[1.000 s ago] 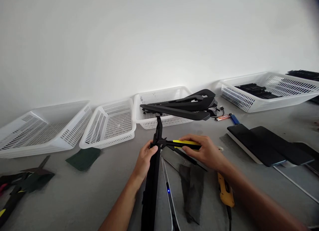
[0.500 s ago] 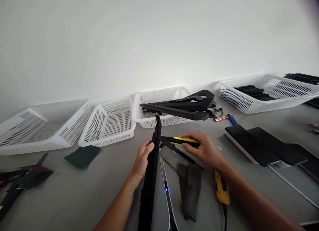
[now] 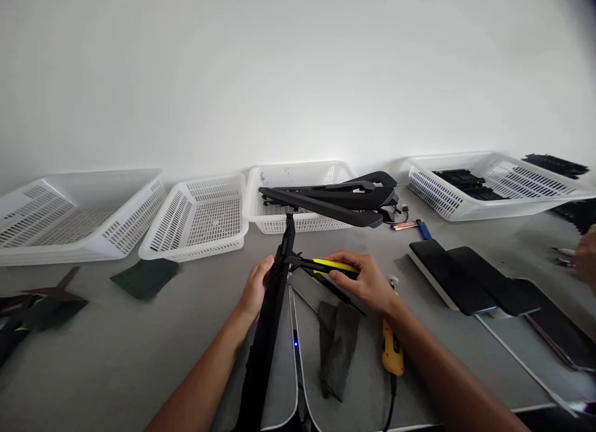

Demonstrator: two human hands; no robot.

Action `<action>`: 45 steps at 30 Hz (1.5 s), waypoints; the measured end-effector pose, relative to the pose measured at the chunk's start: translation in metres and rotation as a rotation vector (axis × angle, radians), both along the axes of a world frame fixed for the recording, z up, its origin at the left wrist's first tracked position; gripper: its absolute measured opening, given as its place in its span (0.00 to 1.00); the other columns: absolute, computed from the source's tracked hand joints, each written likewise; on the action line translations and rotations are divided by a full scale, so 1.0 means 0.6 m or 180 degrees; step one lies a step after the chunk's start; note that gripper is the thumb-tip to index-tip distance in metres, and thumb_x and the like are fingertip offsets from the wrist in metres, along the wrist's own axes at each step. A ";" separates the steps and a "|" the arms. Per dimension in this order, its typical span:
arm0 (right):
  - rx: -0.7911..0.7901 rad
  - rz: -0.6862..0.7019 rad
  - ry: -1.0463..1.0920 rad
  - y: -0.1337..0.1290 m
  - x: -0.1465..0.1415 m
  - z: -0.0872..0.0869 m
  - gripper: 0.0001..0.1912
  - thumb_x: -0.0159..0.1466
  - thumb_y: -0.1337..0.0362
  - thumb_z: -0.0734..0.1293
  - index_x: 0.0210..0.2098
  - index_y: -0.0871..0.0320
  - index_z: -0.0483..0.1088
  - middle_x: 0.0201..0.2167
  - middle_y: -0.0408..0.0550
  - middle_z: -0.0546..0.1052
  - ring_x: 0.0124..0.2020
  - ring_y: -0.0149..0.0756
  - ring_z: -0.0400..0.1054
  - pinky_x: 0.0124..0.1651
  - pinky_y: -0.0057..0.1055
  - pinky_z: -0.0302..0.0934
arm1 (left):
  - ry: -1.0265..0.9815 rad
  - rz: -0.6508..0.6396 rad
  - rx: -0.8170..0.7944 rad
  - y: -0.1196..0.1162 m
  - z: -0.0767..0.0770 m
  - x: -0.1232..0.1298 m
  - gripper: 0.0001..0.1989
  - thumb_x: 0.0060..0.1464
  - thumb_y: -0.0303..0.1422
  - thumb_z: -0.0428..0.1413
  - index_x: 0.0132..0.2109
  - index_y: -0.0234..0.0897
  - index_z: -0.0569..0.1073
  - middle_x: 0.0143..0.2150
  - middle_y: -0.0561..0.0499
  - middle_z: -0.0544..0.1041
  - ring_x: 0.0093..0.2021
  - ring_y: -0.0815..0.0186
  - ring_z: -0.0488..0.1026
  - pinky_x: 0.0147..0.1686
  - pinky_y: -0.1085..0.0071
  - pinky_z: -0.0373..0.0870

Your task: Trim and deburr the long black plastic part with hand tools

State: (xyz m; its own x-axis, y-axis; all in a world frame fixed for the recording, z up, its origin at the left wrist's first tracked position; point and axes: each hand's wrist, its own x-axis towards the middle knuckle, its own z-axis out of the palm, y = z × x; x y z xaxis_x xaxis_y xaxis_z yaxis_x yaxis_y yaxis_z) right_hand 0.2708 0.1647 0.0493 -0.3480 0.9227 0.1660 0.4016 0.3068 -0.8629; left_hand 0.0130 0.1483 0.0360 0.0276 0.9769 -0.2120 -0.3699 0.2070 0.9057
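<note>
My left hand [image 3: 256, 287] is closed round a long black plastic part [image 3: 265, 339], held tilted with its narrow upper end pointing away from me. In my right hand [image 3: 365, 277] is a yellow and black utility knife [image 3: 333, 266], its front end touching or close beside the long part near the upper end. Just below the knife, a thin dark branch [image 3: 342, 293] slants down to the right; whether it joins the long part is unclear. Dark grey cloth pieces [image 3: 339, 351] lie beneath, with a yellow corded tool [image 3: 392, 351] to their right.
White baskets [image 3: 195, 253] line the wall. Black curved parts [image 3: 326, 207] rest across the middle one. Phones [image 3: 451, 277] lie at right, beside a white cable [image 3: 521, 360]. Green cloth [image 3: 144, 279] lies left. Another person's hand [image 3: 585, 258] shows at the right edge.
The view has shifted slightly, moving most things left in the picture. The long part leans more, its upper end to the right. Another person's hand has appeared at the right edge.
</note>
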 end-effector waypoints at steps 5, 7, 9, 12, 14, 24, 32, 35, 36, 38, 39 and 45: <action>-0.0079 -0.0089 -0.0193 0.002 -0.006 0.002 0.14 0.66 0.57 0.68 0.45 0.55 0.82 0.39 0.45 0.86 0.40 0.43 0.79 0.43 0.33 0.66 | 0.0003 -0.0075 0.0037 -0.001 0.005 -0.001 0.26 0.52 0.56 0.66 0.40 0.35 0.81 0.20 0.56 0.72 0.19 0.70 0.63 0.21 0.72 0.59; -0.0016 -0.0234 -0.0214 0.003 -0.006 0.000 0.14 0.66 0.57 0.68 0.44 0.55 0.82 0.37 0.45 0.85 0.38 0.43 0.78 0.43 0.33 0.65 | 0.0009 -0.0068 0.0016 0.000 0.007 -0.001 0.27 0.51 0.57 0.66 0.41 0.35 0.80 0.21 0.56 0.73 0.19 0.70 0.63 0.19 0.72 0.58; 0.0083 -0.0340 -0.0171 0.002 -0.005 -0.001 0.14 0.66 0.57 0.68 0.43 0.56 0.82 0.36 0.45 0.84 0.38 0.42 0.77 0.42 0.33 0.65 | 0.0009 -0.0051 0.0013 0.000 0.010 -0.002 0.29 0.49 0.58 0.66 0.41 0.34 0.80 0.22 0.56 0.73 0.18 0.71 0.62 0.18 0.73 0.57; 0.0043 -0.0154 -0.0150 0.001 -0.004 -0.001 0.14 0.66 0.56 0.68 0.43 0.56 0.82 0.35 0.44 0.84 0.35 0.40 0.75 0.39 0.32 0.63 | -0.0038 -0.0027 0.0011 0.000 0.013 -0.003 0.30 0.47 0.58 0.68 0.40 0.35 0.78 0.22 0.57 0.73 0.18 0.72 0.62 0.18 0.73 0.57; -0.0041 0.0017 -0.0195 0.001 -0.004 -0.003 0.14 0.67 0.56 0.67 0.43 0.56 0.82 0.34 0.44 0.83 0.35 0.39 0.75 0.38 0.31 0.62 | -0.0064 -0.0005 -0.0029 0.001 0.013 -0.004 0.29 0.46 0.58 0.68 0.40 0.37 0.77 0.22 0.57 0.73 0.18 0.71 0.62 0.17 0.73 0.57; 0.0049 0.0043 -0.0208 0.000 -0.009 -0.003 0.15 0.69 0.55 0.66 0.45 0.56 0.80 0.36 0.44 0.82 0.36 0.39 0.74 0.41 0.32 0.63 | -0.0011 -0.0081 -0.0038 0.002 0.006 -0.001 0.30 0.46 0.60 0.66 0.40 0.36 0.77 0.21 0.57 0.72 0.18 0.70 0.63 0.18 0.73 0.58; 0.0115 -0.0033 -0.0206 0.002 -0.006 -0.007 0.14 0.70 0.56 0.66 0.44 0.56 0.79 0.37 0.45 0.82 0.37 0.40 0.74 0.42 0.32 0.63 | -0.0144 -0.0119 -0.0143 0.001 0.009 -0.001 0.29 0.46 0.60 0.67 0.39 0.38 0.75 0.19 0.58 0.70 0.18 0.71 0.60 0.17 0.74 0.56; 0.0145 -0.0042 -0.0200 0.003 -0.006 -0.008 0.14 0.70 0.55 0.66 0.44 0.56 0.79 0.37 0.45 0.82 0.37 0.40 0.74 0.43 0.32 0.63 | -0.0198 -0.0127 -0.0145 0.002 0.005 0.002 0.29 0.46 0.59 0.67 0.38 0.37 0.76 0.19 0.57 0.70 0.18 0.71 0.60 0.17 0.74 0.56; 0.0146 -0.0029 -0.0208 0.003 -0.006 -0.008 0.14 0.70 0.55 0.66 0.44 0.56 0.79 0.37 0.45 0.83 0.37 0.40 0.74 0.43 0.32 0.64 | -0.0212 -0.0116 -0.0157 0.002 0.003 0.003 0.29 0.46 0.59 0.67 0.38 0.37 0.76 0.20 0.57 0.70 0.18 0.71 0.61 0.17 0.74 0.56; 0.0137 0.0007 -0.0231 0.004 -0.007 -0.007 0.14 0.70 0.55 0.66 0.45 0.56 0.80 0.37 0.45 0.83 0.38 0.40 0.74 0.43 0.32 0.64 | -0.0211 -0.0106 -0.0178 0.003 -0.002 0.004 0.29 0.45 0.59 0.67 0.37 0.37 0.76 0.19 0.57 0.70 0.18 0.71 0.61 0.17 0.74 0.56; 0.0123 0.0029 -0.0239 0.004 -0.008 -0.006 0.14 0.69 0.55 0.66 0.45 0.56 0.80 0.37 0.45 0.83 0.38 0.40 0.74 0.43 0.32 0.64 | -0.0207 -0.0119 -0.0173 0.004 -0.004 0.004 0.29 0.46 0.60 0.67 0.37 0.37 0.76 0.19 0.57 0.70 0.18 0.71 0.61 0.17 0.74 0.56; 0.0121 0.0061 -0.0280 0.007 -0.008 0.000 0.13 0.67 0.56 0.66 0.42 0.56 0.80 0.34 0.44 0.81 0.35 0.39 0.72 0.39 0.31 0.62 | -0.0235 -0.0146 -0.0049 0.008 -0.014 0.002 0.29 0.47 0.59 0.66 0.38 0.36 0.77 0.20 0.56 0.71 0.17 0.71 0.62 0.17 0.74 0.55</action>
State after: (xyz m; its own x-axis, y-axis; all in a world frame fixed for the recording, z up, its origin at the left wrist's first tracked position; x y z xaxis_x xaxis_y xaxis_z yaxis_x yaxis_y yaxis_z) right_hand 0.2660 0.1688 0.0492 -0.3802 0.9094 0.1688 0.4691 0.3469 -0.8122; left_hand 0.0144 0.1530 0.0278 0.0885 0.9709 -0.2227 -0.4254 0.2390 0.8729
